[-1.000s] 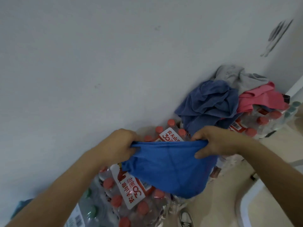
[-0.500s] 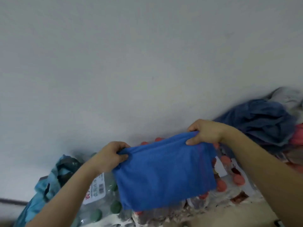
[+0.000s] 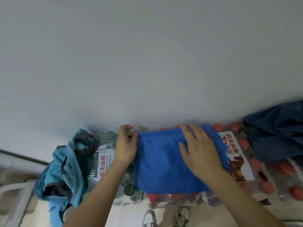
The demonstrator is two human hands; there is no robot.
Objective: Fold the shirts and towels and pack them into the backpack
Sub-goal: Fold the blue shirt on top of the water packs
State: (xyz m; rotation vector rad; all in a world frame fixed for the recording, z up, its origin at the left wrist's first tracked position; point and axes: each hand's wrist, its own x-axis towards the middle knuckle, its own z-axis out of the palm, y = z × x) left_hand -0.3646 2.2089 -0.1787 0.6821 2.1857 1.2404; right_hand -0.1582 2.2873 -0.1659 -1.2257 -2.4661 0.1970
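A folded bright blue towel [image 3: 162,167] lies flat on top of shrink-wrapped packs of water bottles. My left hand [image 3: 125,146] pinches its upper left corner. My right hand [image 3: 199,149] lies flat on the towel's right half, fingers straight and spread, pressing it down. A teal backpack [image 3: 60,171] with grey straps slumps at the left of the packs, its top sagging open. At the far right edge a crumpled dark blue garment [image 3: 275,136] rests on the packs.
The bottle packs with red caps [image 3: 268,185] and green caps [image 3: 111,135] stand against a white wall [image 3: 147,63]. My shoes [image 3: 149,218] show on the pale floor below. A white frame [image 3: 14,199] stands at lower left.
The towel came down from being held up in both hands onto the bottle packs. My right hand let go of its corner and flattened on top. The view swung left, bringing the backpack in.
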